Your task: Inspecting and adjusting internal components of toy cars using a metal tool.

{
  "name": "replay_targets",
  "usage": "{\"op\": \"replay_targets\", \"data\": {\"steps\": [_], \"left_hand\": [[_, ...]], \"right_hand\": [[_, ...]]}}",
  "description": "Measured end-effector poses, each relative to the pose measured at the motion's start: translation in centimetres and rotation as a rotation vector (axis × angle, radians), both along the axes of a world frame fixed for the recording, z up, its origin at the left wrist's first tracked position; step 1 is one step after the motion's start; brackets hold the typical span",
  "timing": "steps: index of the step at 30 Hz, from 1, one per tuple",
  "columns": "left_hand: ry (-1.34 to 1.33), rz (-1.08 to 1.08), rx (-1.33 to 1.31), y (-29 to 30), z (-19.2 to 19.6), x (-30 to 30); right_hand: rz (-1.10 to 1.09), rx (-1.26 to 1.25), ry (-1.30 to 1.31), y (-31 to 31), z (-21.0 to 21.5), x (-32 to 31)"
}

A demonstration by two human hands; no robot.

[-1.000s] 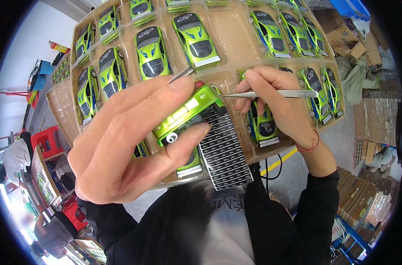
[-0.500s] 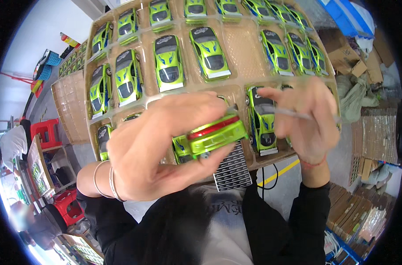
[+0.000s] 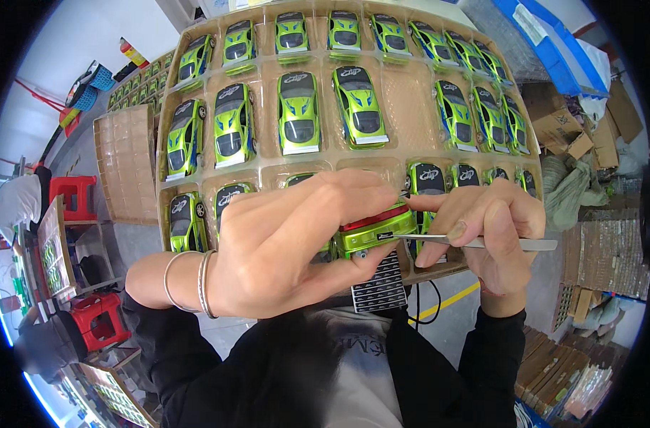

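My left hand (image 3: 282,246) grips a green toy car (image 3: 361,241) with its rear end facing right and up toward me; a red strip runs across that end. Tweezers (image 3: 525,245) are pinched in my right hand (image 3: 493,228), and their tip touches a small black sticker (image 3: 386,235) on the car's rear panel. Below the car, partly hidden by my left hand, a sheet of black stickers (image 3: 379,287) hangs at the tray's near edge. Beneath both hands lies a compartmented plastic tray (image 3: 410,107) holding rows of matching green cars.
One tray pocket in the second row holds no car. Cardboard boxes (image 3: 553,118) and stacked flattened cardboard (image 3: 603,250) stand to the right, beside a blue bin (image 3: 550,43). On the left are red stools (image 3: 75,198), another tray (image 3: 125,153) and other people (image 3: 22,203).
My right hand has come left and down, bringing the tweezers to the car's rear. A small black sticker now shows there. The tray appears shifted slightly right and down in view.
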State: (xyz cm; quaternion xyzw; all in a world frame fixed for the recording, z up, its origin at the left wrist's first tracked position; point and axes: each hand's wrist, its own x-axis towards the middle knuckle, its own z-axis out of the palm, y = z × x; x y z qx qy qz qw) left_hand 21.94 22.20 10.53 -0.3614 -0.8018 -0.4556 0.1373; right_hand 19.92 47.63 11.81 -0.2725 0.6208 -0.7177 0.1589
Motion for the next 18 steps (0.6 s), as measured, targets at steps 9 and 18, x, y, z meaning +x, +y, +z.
{"op": "replay_targets", "data": {"steps": [9,18], "left_hand": [[0.029,0.016,-0.014,-0.19,-0.12,0.01],[0.034,0.016,-0.014,-0.25,-0.1,0.04]], "right_hand": [[-0.048,0.015,-0.002,-0.52,0.19,0.22],[-0.036,0.051,0.034,-0.56,0.35,0.02]]}}
